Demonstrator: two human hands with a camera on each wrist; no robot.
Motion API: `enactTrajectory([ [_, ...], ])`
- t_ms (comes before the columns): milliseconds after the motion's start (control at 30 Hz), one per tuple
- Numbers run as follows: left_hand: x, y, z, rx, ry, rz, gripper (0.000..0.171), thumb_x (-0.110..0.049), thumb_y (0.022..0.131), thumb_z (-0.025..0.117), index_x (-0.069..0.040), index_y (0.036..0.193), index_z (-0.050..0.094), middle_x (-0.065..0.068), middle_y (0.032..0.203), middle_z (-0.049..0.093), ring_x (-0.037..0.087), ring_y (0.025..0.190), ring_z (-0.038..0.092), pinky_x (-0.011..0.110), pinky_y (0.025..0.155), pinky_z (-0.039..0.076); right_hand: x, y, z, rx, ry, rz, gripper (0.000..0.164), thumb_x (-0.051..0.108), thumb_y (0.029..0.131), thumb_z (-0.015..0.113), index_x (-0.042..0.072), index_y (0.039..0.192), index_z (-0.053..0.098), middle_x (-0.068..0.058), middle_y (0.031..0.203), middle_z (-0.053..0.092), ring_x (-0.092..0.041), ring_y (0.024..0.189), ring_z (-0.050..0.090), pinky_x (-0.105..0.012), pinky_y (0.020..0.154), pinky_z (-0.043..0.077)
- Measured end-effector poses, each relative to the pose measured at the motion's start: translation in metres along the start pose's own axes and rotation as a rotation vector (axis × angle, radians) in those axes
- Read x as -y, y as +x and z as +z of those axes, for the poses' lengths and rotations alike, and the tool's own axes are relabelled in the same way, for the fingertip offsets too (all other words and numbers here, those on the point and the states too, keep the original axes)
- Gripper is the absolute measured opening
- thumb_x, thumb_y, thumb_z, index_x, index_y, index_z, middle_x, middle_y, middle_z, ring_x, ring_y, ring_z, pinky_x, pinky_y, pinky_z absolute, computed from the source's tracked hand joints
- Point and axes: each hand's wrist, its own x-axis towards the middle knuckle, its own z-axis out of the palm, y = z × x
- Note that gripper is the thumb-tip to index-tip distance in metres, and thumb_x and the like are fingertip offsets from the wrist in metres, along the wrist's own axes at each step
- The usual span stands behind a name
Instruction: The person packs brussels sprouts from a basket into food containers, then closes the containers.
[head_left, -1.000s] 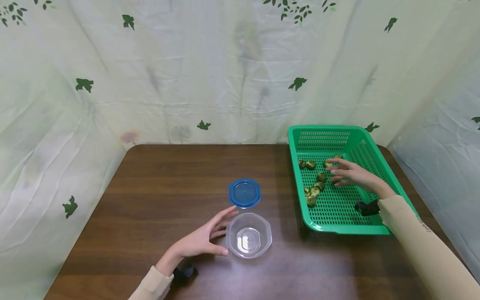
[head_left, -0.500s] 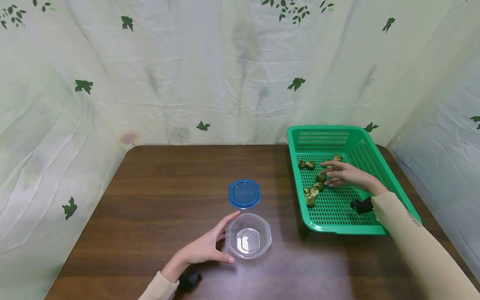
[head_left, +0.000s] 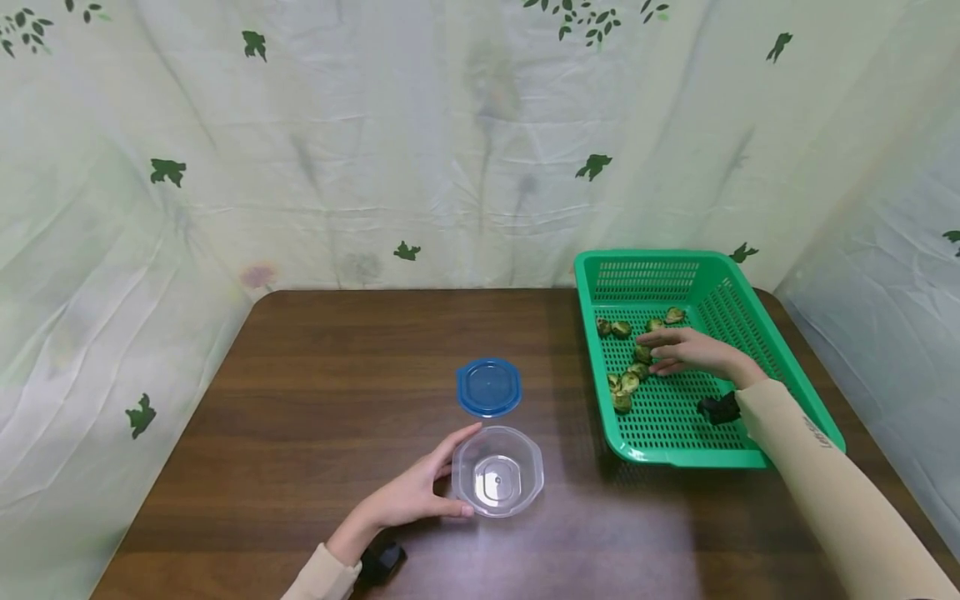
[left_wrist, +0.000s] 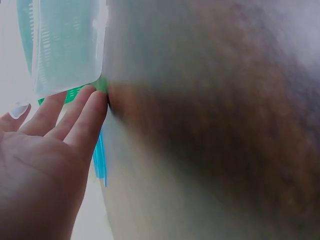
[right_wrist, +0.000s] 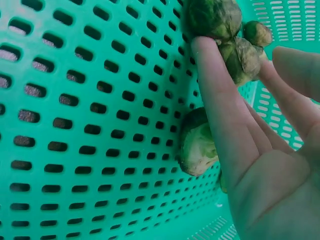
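At the table's middle stands a clear plastic container (head_left: 498,472). My left hand (head_left: 411,492) reaches round its left side, thumb and index fingertip at the rim. In the left wrist view the long fingers (left_wrist: 82,115) are nearly straight, their tips against the container's wall (left_wrist: 67,45). My right hand (head_left: 693,352) is inside the green basket (head_left: 693,458), over the Brussels sprouts (head_left: 628,383). In the right wrist view one straight fingertip touches a Brussels sprout (right_wrist: 215,20), while the thumb (right_wrist: 300,70) stays apart. A halved sprout (right_wrist: 197,145) lies beside that finger.
A blue lid (head_left: 489,387) lies flat just behind the container. The basket, with raised slotted walls, takes up the right side of the brown table (head_left: 337,358). A patterned curtain (head_left: 337,150) hangs behind and at both sides.
My left hand has moved right and towards me, bringing its thumb and index finger to the container's rim. My right hand has shifted left and slightly lower over the sprouts.
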Motion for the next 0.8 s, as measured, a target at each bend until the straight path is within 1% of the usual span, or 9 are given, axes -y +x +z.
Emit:
enactTrajectory([
  [267, 0.002, 0.0, 0.0, -0.008, -0.003, 0.004, 0.094, -0.021, 0.081, 0.079, -0.018, 0.152, 0.018, 0.012, 0.152, 0.026, 0.033, 0.129, 0.041, 0.036, 0.106, 0.036, 0.006, 0.002, 0.004, -0.043, -0.025, -0.001, 0.046, 0.002, 0.1, 0.043, -0.013, 0.142, 0.03, -0.038, 0.143, 0.025, -0.042, 0.113, 0.053, -0.043, 0.092, 0.049],
  [533, 0.0, -0.001, 0.0, -0.018, -0.011, 0.003, 0.094, -0.022, 0.08, 0.08, -0.017, 0.152, 0.02, 0.009, 0.152, 0.028, 0.031, 0.13, 0.041, 0.036, 0.106, 0.036, 0.01, 0.001, 0.006, -0.115, 0.008, 0.003, 0.042, -0.003, 0.098, 0.043, -0.013, 0.138, 0.037, -0.036, 0.14, 0.03, -0.034, 0.105, 0.06, -0.044, 0.091, 0.049],
  [800, 0.001, 0.001, -0.001, -0.021, -0.01, -0.002, 0.093, -0.021, 0.079, 0.08, -0.015, 0.152, 0.022, 0.008, 0.151, 0.03, 0.031, 0.128, 0.043, 0.037, 0.105, 0.037, 0.013, -0.005, 0.004, -0.166, 0.021, -0.018, 0.043, 0.002, 0.098, 0.048, -0.011, 0.138, 0.039, -0.032, 0.141, 0.031, -0.033, 0.105, 0.061, -0.047, 0.092, 0.048],
])
